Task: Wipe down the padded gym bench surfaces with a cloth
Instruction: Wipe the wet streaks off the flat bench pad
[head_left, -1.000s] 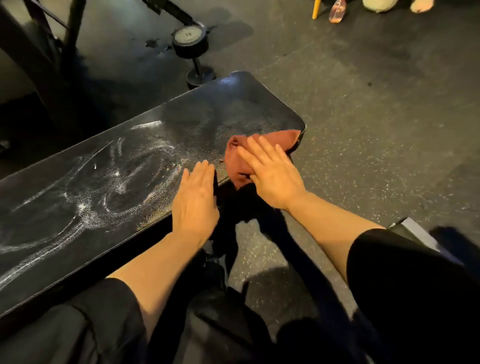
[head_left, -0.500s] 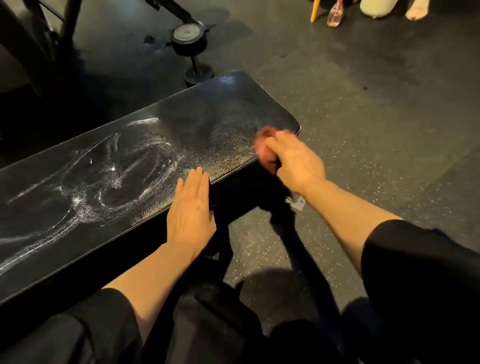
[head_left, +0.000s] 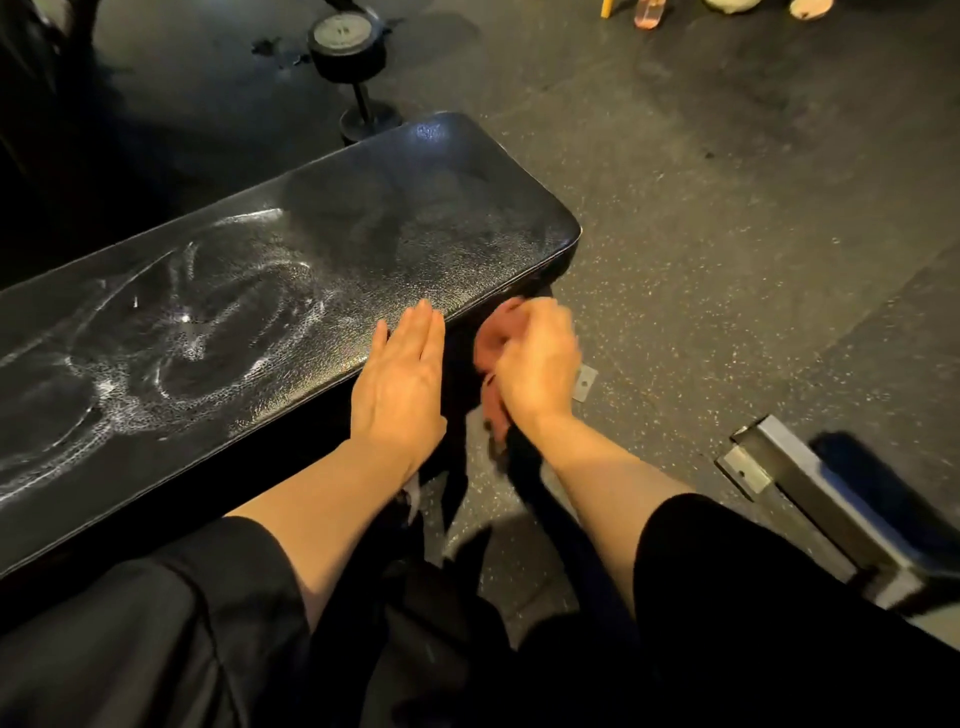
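Cloth (head_left: 496, 338) now off bench (head_left: 291, 291) top

Bench (head_left: 322, 249) runs from lower left to centre. Left hand (head_left: 400, 384) lies flat on its near edge. Right hand (head_left: 535, 364) sits just right of it, below the bench's near corner, against the side, with cloth (head_left: 493, 338) under its fingers. Dumbbell (head_left: 353, 67) stands on floor (head_left: 753, 208) behind bench. Metal frame (head_left: 810, 483) lies on floor, far right.

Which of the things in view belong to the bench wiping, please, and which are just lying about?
Job: padded bench; red cloth; right hand gripping it; left hand flat on the pad.

Lying about: dumbbell; pink bottle; metal frame.
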